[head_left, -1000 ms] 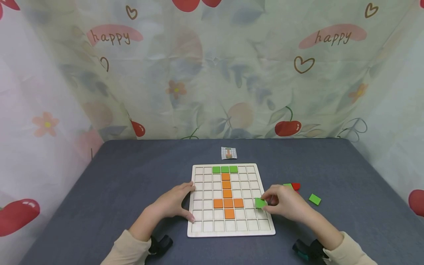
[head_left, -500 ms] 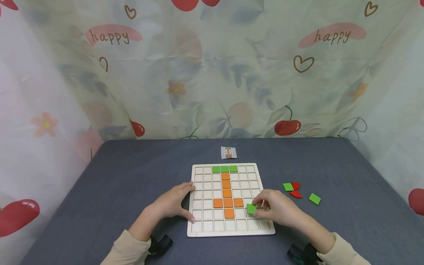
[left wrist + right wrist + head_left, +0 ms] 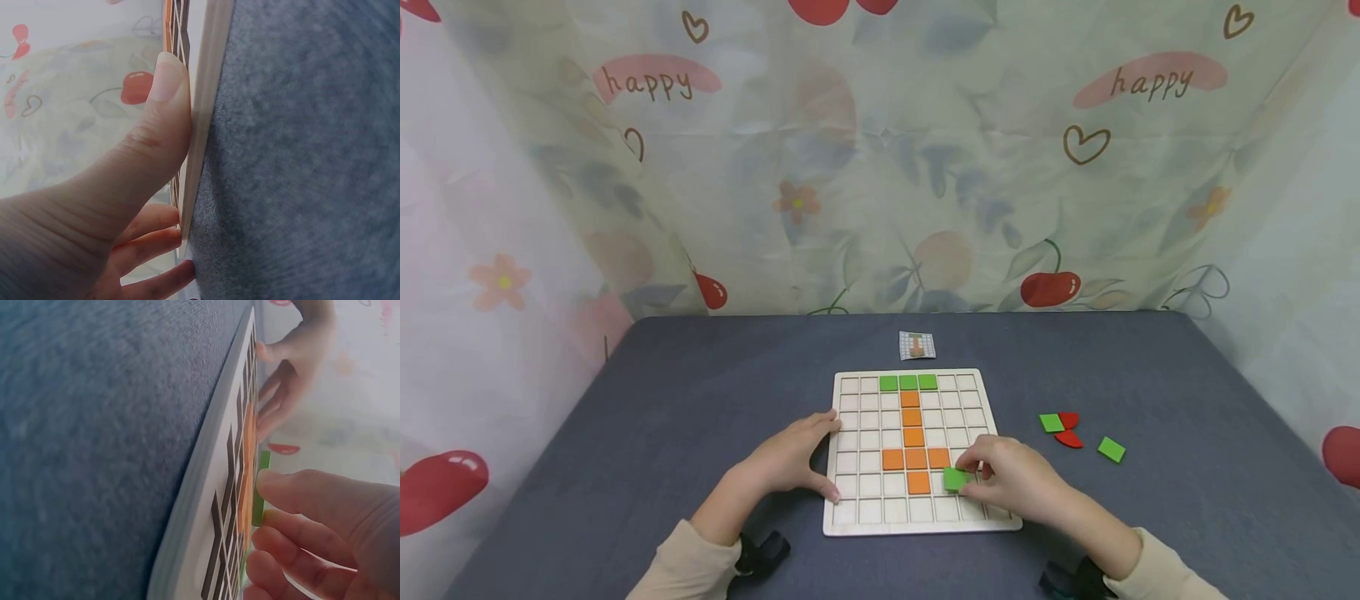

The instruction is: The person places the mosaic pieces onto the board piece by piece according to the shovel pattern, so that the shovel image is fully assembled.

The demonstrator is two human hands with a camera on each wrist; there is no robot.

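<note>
A white grid board [image 3: 857, 523] lies on the table. My right hand [image 3: 1018, 477] pinches a green square tile [image 3: 953, 480] between thumb and fingers, over the cells just right of the lowest orange tile [image 3: 918, 482]. In the right wrist view the held green tile [image 3: 261, 494] stands slightly above the board surface. Several other orange tiles [image 3: 913, 437] form a cross-like column, topped by a row of green tiles [image 3: 908, 382] at the far edge. My left hand [image 3: 790, 457] rests against the board's left edge, thumb and fingers spread; the left wrist view shows its thumb [image 3: 165, 106] touching the rim.
Right of the board lie a loose green tile [image 3: 1052, 423], two red rounded pieces [image 3: 1069, 439] and another green tile [image 3: 1112, 450]. A small printed card [image 3: 917, 346] lies behind the board on the dark table cloth [image 3: 722, 375]. A patterned curtain surrounds the table.
My right hand has carried the green tile leftward and nearer, from the board's right edge to beside the lowest orange tile. My left hand stays at the board's left edge.
</note>
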